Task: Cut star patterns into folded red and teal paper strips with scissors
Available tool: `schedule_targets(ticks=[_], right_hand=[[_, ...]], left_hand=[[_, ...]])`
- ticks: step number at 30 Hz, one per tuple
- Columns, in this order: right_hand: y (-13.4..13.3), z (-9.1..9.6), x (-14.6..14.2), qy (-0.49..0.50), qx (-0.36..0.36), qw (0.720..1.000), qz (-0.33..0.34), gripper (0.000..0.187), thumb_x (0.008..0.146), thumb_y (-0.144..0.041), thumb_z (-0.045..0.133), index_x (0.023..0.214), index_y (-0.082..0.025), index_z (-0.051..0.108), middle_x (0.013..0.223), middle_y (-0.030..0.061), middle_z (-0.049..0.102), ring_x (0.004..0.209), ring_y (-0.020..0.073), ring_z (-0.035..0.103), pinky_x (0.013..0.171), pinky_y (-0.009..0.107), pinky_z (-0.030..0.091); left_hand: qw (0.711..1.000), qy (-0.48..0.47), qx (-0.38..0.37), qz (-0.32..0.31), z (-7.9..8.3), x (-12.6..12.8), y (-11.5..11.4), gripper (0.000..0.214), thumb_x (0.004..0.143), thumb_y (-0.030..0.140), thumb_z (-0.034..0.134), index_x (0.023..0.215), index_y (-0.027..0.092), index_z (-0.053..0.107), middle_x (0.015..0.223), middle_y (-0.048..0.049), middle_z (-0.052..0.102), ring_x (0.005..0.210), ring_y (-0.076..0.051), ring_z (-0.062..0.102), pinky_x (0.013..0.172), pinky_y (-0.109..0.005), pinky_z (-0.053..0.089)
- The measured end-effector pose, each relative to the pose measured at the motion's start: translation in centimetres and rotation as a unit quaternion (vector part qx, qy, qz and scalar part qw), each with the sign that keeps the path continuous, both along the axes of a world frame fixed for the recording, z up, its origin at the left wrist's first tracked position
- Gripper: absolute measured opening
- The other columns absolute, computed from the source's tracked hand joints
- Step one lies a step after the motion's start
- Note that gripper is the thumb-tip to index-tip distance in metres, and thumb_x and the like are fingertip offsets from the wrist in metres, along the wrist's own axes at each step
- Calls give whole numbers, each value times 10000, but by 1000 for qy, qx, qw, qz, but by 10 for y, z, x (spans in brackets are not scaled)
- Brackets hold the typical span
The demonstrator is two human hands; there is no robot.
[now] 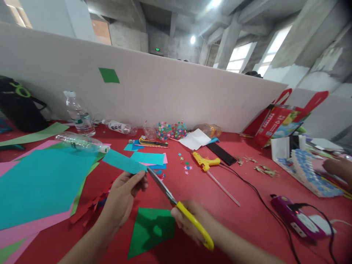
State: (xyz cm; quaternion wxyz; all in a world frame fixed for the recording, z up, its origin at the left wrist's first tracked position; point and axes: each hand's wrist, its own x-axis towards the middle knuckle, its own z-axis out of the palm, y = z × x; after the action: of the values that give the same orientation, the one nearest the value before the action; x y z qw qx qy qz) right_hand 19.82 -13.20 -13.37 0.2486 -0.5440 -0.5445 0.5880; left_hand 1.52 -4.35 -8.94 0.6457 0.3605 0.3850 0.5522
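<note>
Between the thumb and fingers of my left hand (123, 196) is a strip of teal paper (121, 160), raised above the red table. My right hand (192, 220) grips yellow-handled scissors (163, 187). Their blade tips meet the right end of the strip, beside my left fingertips; whether the blades are parted is hard to tell. Under my hands lies a green paper piece (154, 229) with a shadow across it. Just behind the strip are small blue and pink paper pieces, topped by a teal rectangle (151, 158).
Large teal sheets (46, 183) lie left, a plastic bottle (79, 142) on them. Right are a yellow glue gun (205, 161) with its cord, a black phone (221, 153) and a purple power strip (298, 218). Another person's hand (339, 168) is at far right. A white partition (178, 91) stands behind.
</note>
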Motion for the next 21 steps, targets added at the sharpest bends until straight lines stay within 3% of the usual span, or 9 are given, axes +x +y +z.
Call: schedule_targets(ticks=[4, 12, 21], right_hand=[[-1, 6, 2, 16, -21, 999, -38, 492, 830, -650, 488, 625, -208, 424, 411, -91, 346, 272, 53, 304, 234, 171, 258], [3, 14, 11, -6, -48, 999, -8, 431, 853, -565, 498, 648, -186, 479, 392, -96, 358, 272, 57, 335, 250, 158, 274], [-1, 24, 18, -17, -24, 999, 12, 446, 856, -591, 496, 679, -182, 477, 429, -82, 386, 321, 56, 368, 289, 152, 275]], left_hand=[[1000, 3, 12, 2, -1, -4, 3, 200, 585, 302, 811, 644, 179, 665, 588, 22, 628, 553, -98, 543, 502, -170, 453], [992, 78, 100, -29, -10, -8, 9, 102, 777, 289, 666, 738, 196, 648, 634, 25, 613, 601, -115, 534, 557, -210, 455], [984, 105, 129, -66, -4, -11, 7, 84, 791, 268, 646, 814, 197, 685, 738, -6, 675, 664, -149, 602, 648, -256, 493]])
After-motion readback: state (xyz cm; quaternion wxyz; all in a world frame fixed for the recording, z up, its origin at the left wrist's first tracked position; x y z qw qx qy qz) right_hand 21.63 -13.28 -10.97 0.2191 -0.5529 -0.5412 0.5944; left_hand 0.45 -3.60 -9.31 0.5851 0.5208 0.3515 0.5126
